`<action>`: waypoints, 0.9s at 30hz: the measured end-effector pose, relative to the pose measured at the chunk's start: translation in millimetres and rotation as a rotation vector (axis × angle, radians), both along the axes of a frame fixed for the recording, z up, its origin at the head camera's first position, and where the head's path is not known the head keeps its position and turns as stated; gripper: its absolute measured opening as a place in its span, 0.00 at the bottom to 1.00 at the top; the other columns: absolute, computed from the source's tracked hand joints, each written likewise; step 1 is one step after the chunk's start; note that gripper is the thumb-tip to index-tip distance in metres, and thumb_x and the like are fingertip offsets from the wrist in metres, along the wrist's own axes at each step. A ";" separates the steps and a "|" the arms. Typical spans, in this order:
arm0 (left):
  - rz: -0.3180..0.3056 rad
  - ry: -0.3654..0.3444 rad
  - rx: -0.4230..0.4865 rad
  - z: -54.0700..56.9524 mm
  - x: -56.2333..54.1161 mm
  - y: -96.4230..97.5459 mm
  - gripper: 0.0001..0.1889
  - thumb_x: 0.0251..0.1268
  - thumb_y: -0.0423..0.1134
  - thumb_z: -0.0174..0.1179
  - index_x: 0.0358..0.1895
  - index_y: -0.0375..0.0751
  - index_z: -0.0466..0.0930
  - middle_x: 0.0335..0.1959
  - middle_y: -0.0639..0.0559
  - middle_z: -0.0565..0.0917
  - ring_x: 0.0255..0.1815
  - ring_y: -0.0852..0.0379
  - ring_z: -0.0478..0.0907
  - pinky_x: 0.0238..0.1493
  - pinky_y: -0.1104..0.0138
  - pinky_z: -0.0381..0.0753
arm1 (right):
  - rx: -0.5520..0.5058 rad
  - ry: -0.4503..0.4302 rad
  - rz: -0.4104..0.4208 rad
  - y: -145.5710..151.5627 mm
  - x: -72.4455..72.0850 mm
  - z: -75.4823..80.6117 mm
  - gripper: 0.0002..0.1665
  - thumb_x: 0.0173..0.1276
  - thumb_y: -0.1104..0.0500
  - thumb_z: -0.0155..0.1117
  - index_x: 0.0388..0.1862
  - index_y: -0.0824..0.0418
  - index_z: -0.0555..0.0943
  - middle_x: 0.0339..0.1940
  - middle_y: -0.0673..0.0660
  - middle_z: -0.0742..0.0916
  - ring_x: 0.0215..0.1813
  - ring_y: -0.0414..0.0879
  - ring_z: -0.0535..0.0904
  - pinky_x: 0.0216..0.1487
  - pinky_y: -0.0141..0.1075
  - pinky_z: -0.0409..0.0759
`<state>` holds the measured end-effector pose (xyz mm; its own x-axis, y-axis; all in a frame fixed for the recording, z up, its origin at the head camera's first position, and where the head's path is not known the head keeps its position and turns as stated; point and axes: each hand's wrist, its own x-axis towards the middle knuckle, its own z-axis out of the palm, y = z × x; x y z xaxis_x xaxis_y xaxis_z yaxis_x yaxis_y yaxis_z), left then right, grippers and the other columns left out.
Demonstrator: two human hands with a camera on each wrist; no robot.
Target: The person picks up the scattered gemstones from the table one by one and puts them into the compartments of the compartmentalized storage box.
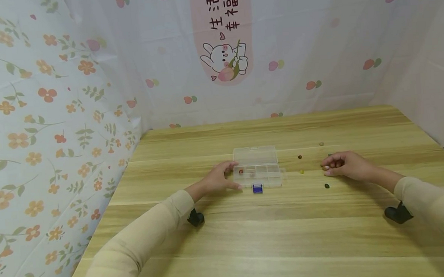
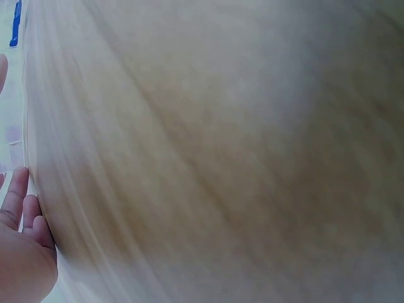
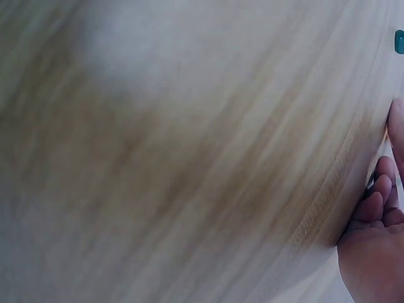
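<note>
A clear plastic compartment box (image 1: 257,181) lies on the table, its lid (image 1: 255,155) swung back and a blue latch (image 1: 257,188) at its front. Inside, a red stone (image 1: 241,171) sits in a left back compartment. My left hand (image 1: 218,178) holds the box's left end, thumb at the front corner and fingers at the back. To the right, my right hand (image 1: 349,166) pinches a small brownish-white stone (image 1: 326,168) between thumb and fingertips, low over the wood. A dark green stone (image 1: 327,186) lies just in front of that hand, shown teal in the right wrist view (image 3: 399,41).
Between box and right hand are a dark brown stone (image 1: 299,156) and a yellow one (image 1: 301,171). A beige stone (image 1: 321,144) lies farther back. The wooden table (image 1: 229,236) meets a printed cloth (image 1: 294,64) behind and a floral one (image 1: 33,147) at left.
</note>
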<state>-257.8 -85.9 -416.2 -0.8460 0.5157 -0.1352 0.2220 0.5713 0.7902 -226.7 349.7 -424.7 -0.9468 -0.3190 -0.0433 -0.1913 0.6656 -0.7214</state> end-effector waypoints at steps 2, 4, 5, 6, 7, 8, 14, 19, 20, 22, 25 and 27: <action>0.000 0.002 0.002 -1.1 -0.3 0.0 0.44 0.49 0.41 0.77 0.71 0.41 0.65 0.61 0.46 0.70 0.63 0.48 0.65 0.65 0.55 0.62 | 0.012 0.000 -0.008 -0.4 -0.1 -0.3 0.23 0.63 0.55 0.71 0.52 0.67 0.82 0.36 0.55 0.81 0.31 0.44 0.68 0.30 0.34 0.69; 0.002 0.003 0.001 -1.5 -0.4 0.1 0.43 0.49 0.41 0.77 0.70 0.41 0.65 0.61 0.46 0.70 0.63 0.48 0.65 0.66 0.55 0.62 | 0.022 0.006 -0.011 -0.4 -0.2 -1.1 0.23 0.63 0.54 0.71 0.51 0.66 0.82 0.36 0.55 0.81 0.31 0.43 0.68 0.30 0.34 0.69; 0.002 0.003 0.001 -1.5 -0.3 0.1 0.43 0.49 0.41 0.77 0.70 0.41 0.65 0.61 0.47 0.70 0.63 0.48 0.65 0.66 0.55 0.62 | 0.023 0.007 -0.012 -0.4 -0.1 -1.1 0.22 0.63 0.53 0.71 0.51 0.66 0.82 0.36 0.55 0.82 0.32 0.44 0.68 0.30 0.34 0.70; 0.003 0.003 -0.002 -1.4 -0.2 0.0 0.43 0.49 0.41 0.77 0.70 0.42 0.65 0.61 0.47 0.70 0.63 0.48 0.65 0.66 0.55 0.62 | 0.020 0.006 -0.015 -0.3 -0.1 -1.4 0.22 0.63 0.53 0.71 0.51 0.66 0.83 0.37 0.55 0.82 0.32 0.44 0.69 0.31 0.34 0.70; 0.003 0.005 -0.003 -1.2 -0.2 0.0 0.43 0.49 0.41 0.77 0.70 0.42 0.65 0.61 0.47 0.70 0.63 0.48 0.65 0.66 0.55 0.62 | 0.019 0.006 -0.012 0.1 -0.1 -1.6 0.22 0.63 0.53 0.71 0.51 0.66 0.83 0.38 0.55 0.82 0.32 0.44 0.69 0.31 0.34 0.70; 0.003 0.005 -0.004 -0.7 0.1 -0.1 0.43 0.49 0.41 0.77 0.70 0.42 0.65 0.61 0.47 0.70 0.63 0.48 0.65 0.66 0.55 0.62 | 0.018 0.005 -0.015 0.4 -0.3 -2.0 0.22 0.63 0.53 0.71 0.50 0.66 0.83 0.38 0.55 0.83 0.32 0.44 0.69 0.31 0.34 0.70; 0.004 0.005 -0.014 0.2 0.1 -0.4 0.43 0.49 0.42 0.77 0.70 0.43 0.66 0.61 0.47 0.71 0.64 0.48 0.65 0.66 0.55 0.62 | 0.012 -0.007 -0.024 1.0 -1.1 -3.1 0.20 0.64 0.53 0.70 0.49 0.64 0.83 0.40 0.56 0.84 0.32 0.45 0.70 0.31 0.35 0.71; 0.006 -0.003 -0.011 -0.9 -0.8 -0.5 0.43 0.48 0.43 0.77 0.70 0.43 0.66 0.61 0.48 0.71 0.63 0.48 0.65 0.66 0.55 0.62 | 0.006 -0.012 -0.021 0.1 -0.4 -1.4 0.19 0.64 0.54 0.70 0.49 0.64 0.83 0.43 0.57 0.84 0.33 0.45 0.71 0.31 0.35 0.72; 0.005 -0.003 -0.011 -1.0 -1.1 -0.6 0.43 0.48 0.42 0.77 0.70 0.43 0.66 0.61 0.48 0.71 0.63 0.48 0.65 0.66 0.55 0.62 | 0.004 -0.010 -0.020 0.1 -0.4 -1.2 0.19 0.64 0.54 0.70 0.49 0.64 0.83 0.43 0.58 0.85 0.33 0.45 0.71 0.31 0.35 0.72; 0.005 -0.002 -0.013 -0.9 -1.2 -0.7 0.43 0.48 0.42 0.77 0.70 0.43 0.66 0.61 0.48 0.71 0.64 0.48 0.64 0.66 0.55 0.62 | 0.003 -0.011 -0.026 0.7 -1.3 -1.7 0.19 0.64 0.53 0.70 0.49 0.63 0.84 0.43 0.58 0.85 0.33 0.45 0.71 0.31 0.35 0.73; 0.003 0.002 -0.024 -0.6 -1.3 -0.5 0.44 0.49 0.43 0.77 0.71 0.43 0.65 0.61 0.48 0.71 0.64 0.48 0.64 0.66 0.55 0.62 | -0.004 -0.009 -0.024 1.0 -1.6 -1.5 0.20 0.63 0.53 0.71 0.49 0.64 0.84 0.41 0.57 0.84 0.32 0.45 0.71 0.31 0.35 0.73; 0.002 0.004 -0.028 -0.2 -1.1 -0.2 0.43 0.49 0.43 0.76 0.71 0.43 0.65 0.62 0.48 0.71 0.65 0.48 0.64 0.66 0.55 0.62 | -0.005 -0.007 -0.023 1.0 -1.5 -0.7 0.20 0.63 0.52 0.71 0.49 0.64 0.84 0.38 0.56 0.84 0.31 0.45 0.71 0.30 0.34 0.73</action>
